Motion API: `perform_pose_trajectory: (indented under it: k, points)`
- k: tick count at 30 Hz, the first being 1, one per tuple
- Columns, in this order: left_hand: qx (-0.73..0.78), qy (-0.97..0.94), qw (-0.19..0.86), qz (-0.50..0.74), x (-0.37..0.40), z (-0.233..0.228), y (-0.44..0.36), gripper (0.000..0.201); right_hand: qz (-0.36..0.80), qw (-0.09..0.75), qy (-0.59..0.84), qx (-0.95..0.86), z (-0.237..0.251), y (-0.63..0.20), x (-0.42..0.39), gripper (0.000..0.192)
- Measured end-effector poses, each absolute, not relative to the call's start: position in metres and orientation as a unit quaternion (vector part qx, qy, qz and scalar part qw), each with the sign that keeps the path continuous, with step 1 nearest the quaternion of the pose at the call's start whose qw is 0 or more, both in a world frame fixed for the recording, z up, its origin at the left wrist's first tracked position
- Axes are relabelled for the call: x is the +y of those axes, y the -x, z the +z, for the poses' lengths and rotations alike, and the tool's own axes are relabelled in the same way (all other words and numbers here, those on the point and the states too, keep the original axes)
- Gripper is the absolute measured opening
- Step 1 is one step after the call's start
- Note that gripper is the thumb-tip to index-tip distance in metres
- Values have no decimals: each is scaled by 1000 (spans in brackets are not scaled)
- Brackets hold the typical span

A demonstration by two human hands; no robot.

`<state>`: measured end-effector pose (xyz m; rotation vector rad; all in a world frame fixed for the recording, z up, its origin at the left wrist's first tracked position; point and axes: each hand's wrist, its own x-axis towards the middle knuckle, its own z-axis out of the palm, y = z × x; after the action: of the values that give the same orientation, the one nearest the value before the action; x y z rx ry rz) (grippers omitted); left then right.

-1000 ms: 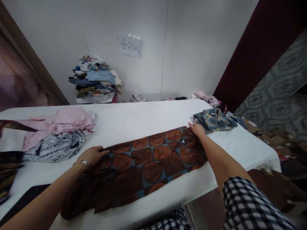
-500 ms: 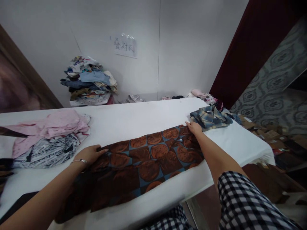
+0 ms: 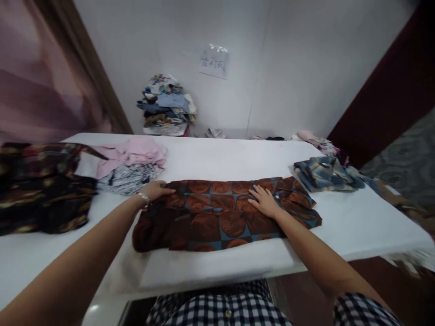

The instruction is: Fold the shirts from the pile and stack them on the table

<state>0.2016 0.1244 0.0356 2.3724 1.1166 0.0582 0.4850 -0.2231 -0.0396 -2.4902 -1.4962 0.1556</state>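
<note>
A brown shirt (image 3: 234,224) with orange round motifs and blue squares lies folded into a long strip across the white table, its collar end to the right. At its upper left corner, my left hand (image 3: 157,190) has thumb and fingers closed on the cloth; a bracelet circles that wrist. My right hand (image 3: 267,202) rests flat on the shirt's upper right part, fingers spread. A small pale button shows just right of that hand.
On the white table (image 3: 224,158), a pink garment (image 3: 136,153) and a black-and-white printed one (image 3: 127,179) lie left, beside dark patterned clothes (image 3: 44,199). A blue plaid shirt (image 3: 328,174) lies right. Stacked clothes (image 3: 166,108) stand by the wall under a paper sign (image 3: 215,61).
My right hand has gone from pinching the shirt's far right edge to lying flat on it. My left hand stays at the left corner. The view has swung left, showing more dark clothes.
</note>
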Motion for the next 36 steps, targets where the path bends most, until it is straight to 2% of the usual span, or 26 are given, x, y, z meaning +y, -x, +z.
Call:
perform_pose_trajectory:
  k: [6,11,15,18,21,25,29,32,36]
  points:
    - [477,-796,371,28,124,28,-169,59,71,99,863,-490,-36,-491,-222,57]
    - [476,-841,253,36,116,28,-156,70,11,184,824,-535,-3,-437,-189,57]
    - [446,-868,220,-13,98,27,-158,76,50,228,762,-604,5,-379,-148,58]
    - [441,-872,211,-17,81,21,-162,67,109,177,749,-629,-6,-351,-128,63]
    - [457,-862,219,-9,72,12,-167,52,116,132,744,-644,-22,-340,-122,64]
    - [465,-847,256,-10,72,11,-171,34,102,131,743,-648,-30,-341,-124,65]
    - [464,-826,320,1,76,26,-173,29,139,145,741,-641,-24,-345,-124,66]
    - [447,-820,358,17,73,43,-179,28,183,211,740,-612,-15,-344,-124,66]
    - [426,-821,380,27,60,63,-199,30,232,430,693,-531,-4,-339,-129,62]
